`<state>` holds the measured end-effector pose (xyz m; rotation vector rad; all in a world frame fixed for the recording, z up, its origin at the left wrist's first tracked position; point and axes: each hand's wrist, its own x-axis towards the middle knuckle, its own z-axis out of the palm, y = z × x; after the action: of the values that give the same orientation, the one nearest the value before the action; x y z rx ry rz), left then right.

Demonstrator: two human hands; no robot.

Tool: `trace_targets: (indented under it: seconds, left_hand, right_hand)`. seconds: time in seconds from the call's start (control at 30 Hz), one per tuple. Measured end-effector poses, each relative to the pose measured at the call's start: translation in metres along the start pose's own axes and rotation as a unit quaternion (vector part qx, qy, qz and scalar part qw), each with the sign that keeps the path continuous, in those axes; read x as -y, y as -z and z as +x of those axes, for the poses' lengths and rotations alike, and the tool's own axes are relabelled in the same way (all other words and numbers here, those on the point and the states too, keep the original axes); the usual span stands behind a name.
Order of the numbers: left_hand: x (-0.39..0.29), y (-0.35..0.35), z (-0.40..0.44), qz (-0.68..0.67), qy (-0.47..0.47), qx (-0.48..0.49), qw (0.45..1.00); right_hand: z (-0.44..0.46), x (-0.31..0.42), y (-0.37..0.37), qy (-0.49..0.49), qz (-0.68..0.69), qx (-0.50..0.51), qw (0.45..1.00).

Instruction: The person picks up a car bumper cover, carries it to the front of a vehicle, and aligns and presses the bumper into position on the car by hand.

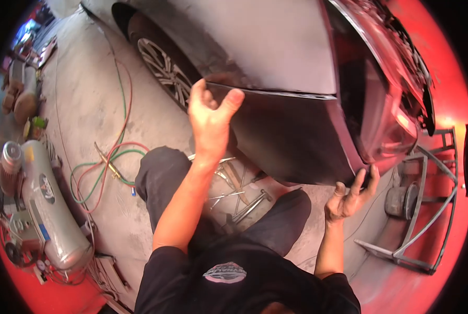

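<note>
A dark car bumper point(291, 136) sits below the grey fender point(281, 47), with a thin gap line between them. At its wheel-side end my left hand point(213, 118) grips the edge, the thumb out over the outer face and the other fingers curled by the wheel arch. My right hand point(351, 196) holds the bumper's lower corner near the lamp, fingertips against its edge and fingers somewhat apart. What the fingertips do behind the edge is hidden. Between my knees, hand tools, among them a hammer point(252, 206), lie on the floor.
The car's wheel point(163, 65) is at the upper left of the bumper. Red and green hoses with a brass torch point(107, 163) cross the concrete floor. An air compressor point(53, 204) stands at left. At right is a metal frame point(422, 246) with a bucket-like container point(401, 201).
</note>
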<state>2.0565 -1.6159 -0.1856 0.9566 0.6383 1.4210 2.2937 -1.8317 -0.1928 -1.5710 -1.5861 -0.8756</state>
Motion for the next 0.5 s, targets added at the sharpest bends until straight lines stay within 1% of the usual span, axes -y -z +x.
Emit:
trace_targets:
  seconds: [0.03, 0.13, 0.23, 0.33, 0.37, 0.4, 0.47, 0.5]
  left_hand:
    - [0.001, 0.005, 0.001, 0.016, 0.002, 0.013, 1.0]
    - [-0.006, -0.002, -0.006, 0.13, -0.073, -0.056, 0.987]
    - [-0.008, -0.01, -0.01, 0.168, -0.099, -0.071, 0.978]
    - [-0.009, -0.025, -0.012, 0.219, -0.134, -0.024, 0.966]
    - [-0.008, -0.025, -0.012, 0.181, -0.13, 0.009, 0.975]
    - [-0.011, -0.027, -0.014, 0.178, -0.113, 0.003, 0.978]
    - [-0.007, -0.019, -0.007, 0.204, -0.136, 0.002, 0.97]
    - [-0.007, -0.02, -0.005, 0.171, -0.119, -0.004, 0.978]
  right_hand:
    - [0.001, 0.0, 0.002, -0.001, -0.008, 0.004, 1.0]
    - [0.0, 0.002, 0.002, -0.017, -0.015, 0.008, 1.0]
    - [-0.002, 0.001, 0.002, -0.042, -0.003, -0.006, 0.999]
    - [0.0, 0.001, 0.006, -0.052, -0.008, 0.009, 0.999]
    - [0.001, -0.001, 0.007, -0.045, -0.017, 0.015, 0.999]
    - [0.003, -0.004, 0.006, -0.047, -0.002, 0.01, 0.999]
    - [0.003, -0.009, 0.01, -0.058, 0.021, 0.012, 0.998]
    - [0.005, -0.011, 0.014, -0.055, 0.014, 0.018, 0.998]
